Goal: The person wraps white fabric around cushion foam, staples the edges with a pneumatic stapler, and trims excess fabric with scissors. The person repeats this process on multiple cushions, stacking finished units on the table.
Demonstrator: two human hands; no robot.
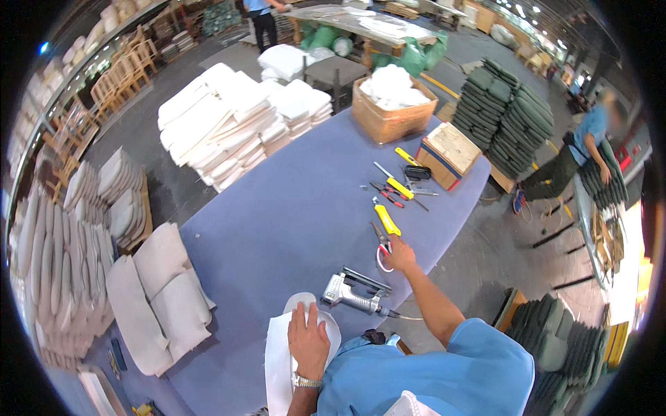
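My left hand point(309, 344) lies flat, fingers stretched, on a pale padded panel point(303, 299) with white fabric point(277, 364) under it at the table's near edge. Further right, my right hand point(400, 255) has its fingers curled at the handles of a pair of scissors point(382, 251); the far handle loop is partly covered by the fingers. A yellow utility knife point(387, 220) lies just beyond those fingertips. Between my hands rests a silver staple gun point(355, 293) with an air hose attached.
Pliers point(390, 194), another yellow knife point(400, 188) and a black case point(417, 172) lie farther up the blue table point(277, 215). Behind them stand a box point(449, 154) and a carton of white stuffing point(388, 118). Grey cushions point(163, 298) sit left; a co-worker point(590, 142) stands right.
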